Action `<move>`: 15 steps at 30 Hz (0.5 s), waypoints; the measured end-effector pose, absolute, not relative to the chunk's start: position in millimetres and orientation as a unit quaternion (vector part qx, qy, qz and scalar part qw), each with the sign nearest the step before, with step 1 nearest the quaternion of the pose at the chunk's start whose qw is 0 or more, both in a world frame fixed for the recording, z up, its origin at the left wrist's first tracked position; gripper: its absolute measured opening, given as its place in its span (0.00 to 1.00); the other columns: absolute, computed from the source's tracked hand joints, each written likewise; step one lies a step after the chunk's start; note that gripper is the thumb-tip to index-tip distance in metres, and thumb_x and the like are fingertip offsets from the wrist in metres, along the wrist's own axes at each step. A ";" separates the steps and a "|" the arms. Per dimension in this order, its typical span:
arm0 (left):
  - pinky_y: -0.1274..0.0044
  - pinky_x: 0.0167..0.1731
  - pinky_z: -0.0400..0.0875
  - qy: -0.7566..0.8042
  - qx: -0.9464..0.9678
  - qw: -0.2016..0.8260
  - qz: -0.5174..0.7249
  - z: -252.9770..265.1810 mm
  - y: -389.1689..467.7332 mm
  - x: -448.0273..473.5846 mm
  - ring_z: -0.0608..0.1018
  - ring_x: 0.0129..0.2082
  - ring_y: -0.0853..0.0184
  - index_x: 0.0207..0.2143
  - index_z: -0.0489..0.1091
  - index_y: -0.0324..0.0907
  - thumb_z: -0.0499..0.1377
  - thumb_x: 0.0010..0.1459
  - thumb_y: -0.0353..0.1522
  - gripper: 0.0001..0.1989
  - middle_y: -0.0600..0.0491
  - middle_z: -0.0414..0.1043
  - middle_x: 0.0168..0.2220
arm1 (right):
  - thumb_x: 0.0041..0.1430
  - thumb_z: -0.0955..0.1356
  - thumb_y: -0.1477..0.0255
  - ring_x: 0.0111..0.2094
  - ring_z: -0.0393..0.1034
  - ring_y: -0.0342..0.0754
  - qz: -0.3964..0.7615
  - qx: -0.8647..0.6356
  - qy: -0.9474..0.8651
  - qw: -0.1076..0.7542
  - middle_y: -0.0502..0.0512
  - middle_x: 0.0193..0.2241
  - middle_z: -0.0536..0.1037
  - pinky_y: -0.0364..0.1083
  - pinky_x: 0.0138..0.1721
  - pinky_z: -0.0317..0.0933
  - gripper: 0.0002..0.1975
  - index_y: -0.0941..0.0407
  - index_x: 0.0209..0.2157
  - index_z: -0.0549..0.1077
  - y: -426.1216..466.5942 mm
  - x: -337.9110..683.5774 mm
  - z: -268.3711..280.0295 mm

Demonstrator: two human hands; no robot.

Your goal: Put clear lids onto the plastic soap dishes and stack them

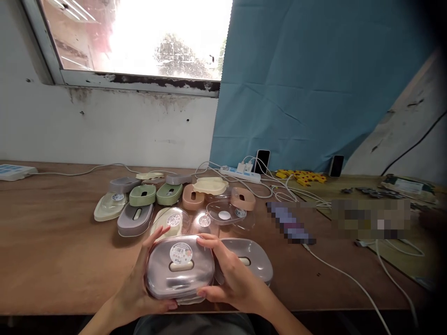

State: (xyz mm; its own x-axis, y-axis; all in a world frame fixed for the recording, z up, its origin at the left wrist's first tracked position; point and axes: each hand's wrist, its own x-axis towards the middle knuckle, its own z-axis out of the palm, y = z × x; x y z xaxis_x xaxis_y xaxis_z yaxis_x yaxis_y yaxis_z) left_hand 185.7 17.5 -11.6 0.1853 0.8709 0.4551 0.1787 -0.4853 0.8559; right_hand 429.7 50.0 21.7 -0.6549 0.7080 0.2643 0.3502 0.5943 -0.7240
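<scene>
Both hands hold a grey soap box with a clear lid and a round white sticker (179,270) just above the table's near edge. My left hand (139,284) grips its left side, thumb on the lid's top left corner. My right hand (232,274) wraps the right side, fingers over the lid's top edge. A second grey box with a clear lid (253,260) lies right behind my right hand.
Further back on the wooden table (52,242) lie several more boxes and loose parts: grey (134,218), green (142,194), cream (108,205), peach (193,196), and clear lids (223,214). A power strip (240,174), white cables (349,279) and two phones (262,160) stand behind and to the right.
</scene>
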 end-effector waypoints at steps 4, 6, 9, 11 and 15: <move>0.57 0.55 0.58 0.381 0.683 0.349 0.516 -9.7 15.7 186.4 0.59 0.60 0.47 0.63 0.43 0.55 0.70 0.40 0.47 0.53 0.45 0.46 0.64 | 0.49 0.73 0.60 0.60 0.55 0.53 0.315 -0.312 -0.853 0.277 0.63 0.60 0.57 0.48 0.58 0.53 0.39 0.55 0.57 0.54 49.9 428.9 20.7; 0.57 0.55 0.59 0.378 0.683 0.348 0.519 -9.3 15.2 187.0 0.59 0.60 0.48 0.63 0.42 0.56 0.70 0.40 0.46 0.53 0.45 0.46 0.64 | 0.50 0.73 0.59 0.60 0.55 0.53 0.302 -0.301 -0.857 0.290 0.63 0.59 0.59 0.48 0.58 0.53 0.38 0.55 0.58 0.54 49.9 427.7 20.6; 0.58 0.56 0.58 0.377 0.679 0.341 0.529 -9.2 14.8 188.3 0.60 0.59 0.49 0.63 0.40 0.57 0.70 0.40 0.46 0.54 0.46 0.48 0.64 | 0.52 0.70 0.56 0.60 0.55 0.53 0.263 -0.280 -0.862 0.331 0.62 0.58 0.61 0.49 0.58 0.53 0.36 0.55 0.57 0.55 49.5 425.6 20.4; 0.58 0.56 0.58 0.378 0.673 0.342 0.536 -8.8 14.6 189.5 0.61 0.59 0.50 0.63 0.40 0.57 0.70 0.39 0.46 0.55 0.46 0.48 0.63 | 0.53 0.69 0.54 0.59 0.55 0.54 0.228 -0.272 -0.863 0.358 0.62 0.57 0.62 0.50 0.58 0.53 0.35 0.54 0.57 0.57 49.3 424.3 20.8; 0.58 0.56 0.57 0.376 0.669 0.344 0.541 -7.2 14.5 191.5 0.61 0.58 0.51 0.63 0.40 0.57 0.70 0.39 0.46 0.55 0.45 0.49 0.63 | 0.52 0.69 0.52 0.58 0.56 0.55 0.189 -0.271 -0.865 0.378 0.60 0.55 0.65 0.52 0.57 0.52 0.34 0.53 0.56 0.60 48.9 422.3 24.0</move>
State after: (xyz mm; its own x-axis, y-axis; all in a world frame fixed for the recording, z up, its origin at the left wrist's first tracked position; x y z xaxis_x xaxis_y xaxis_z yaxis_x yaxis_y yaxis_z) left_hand 191.5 14.5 -7.2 0.1319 0.8753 0.4652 0.1295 -0.4805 0.8674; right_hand 422.3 48.9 24.0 -0.5675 0.6120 0.5508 0.3258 0.7813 -0.5324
